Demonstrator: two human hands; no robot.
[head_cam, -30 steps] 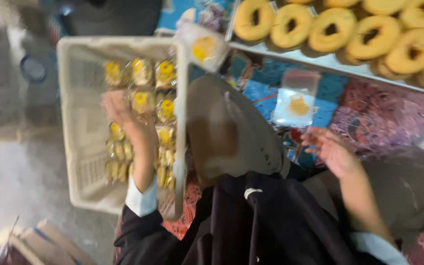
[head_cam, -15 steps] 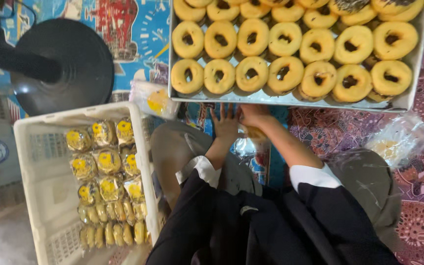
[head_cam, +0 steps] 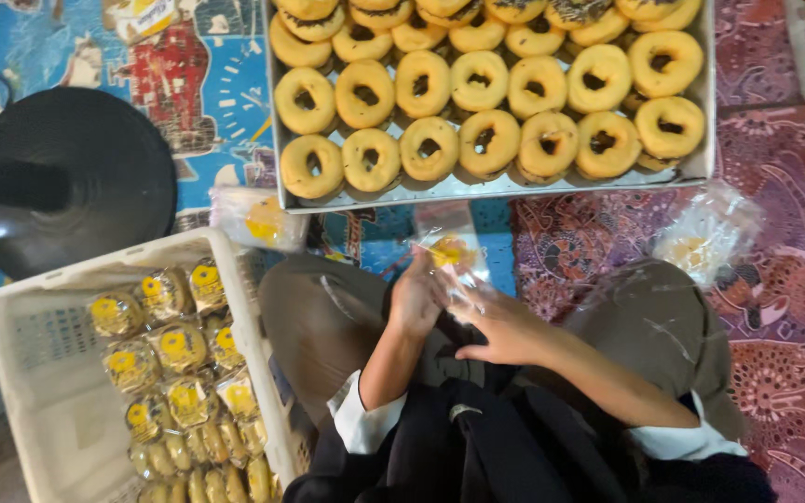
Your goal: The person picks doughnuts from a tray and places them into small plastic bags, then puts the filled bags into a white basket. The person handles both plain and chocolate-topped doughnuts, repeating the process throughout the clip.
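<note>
Clear plastic crinkles between our hands: a small bag (head_cam: 451,256) with a yellow round label, held above our lap, just below the tray (head_cam: 496,186) of doughnuts. Our left hand (head_cam: 416,300) pinches the bag's lower edge with closed fingers. Our right hand (head_cam: 500,326) lies flat and half open beneath it, fingertips touching the plastic. The bag looks thin and glossy; whether anything is inside we cannot tell.

Ahead of us, the metal tray holds rows of golden ring doughnuts (head_cam: 486,93), and a few at the far edge have dark tops.

To our left stands a white plastic crate (head_cam: 44,391). Inside it lie wrapped doughnuts (head_cam: 174,363), each in clear film with a round yellow label, packed in rows against the crate's right side.

Another clear bag with a yellow label (head_cam: 258,219) rests near the tray's left corner. A third one (head_cam: 705,237) lies on the patterned red mat (head_cam: 794,279) to our right. A round black stand base (head_cam: 72,182) sits on the blue printed sheet (head_cam: 207,84) at far left.
</note>
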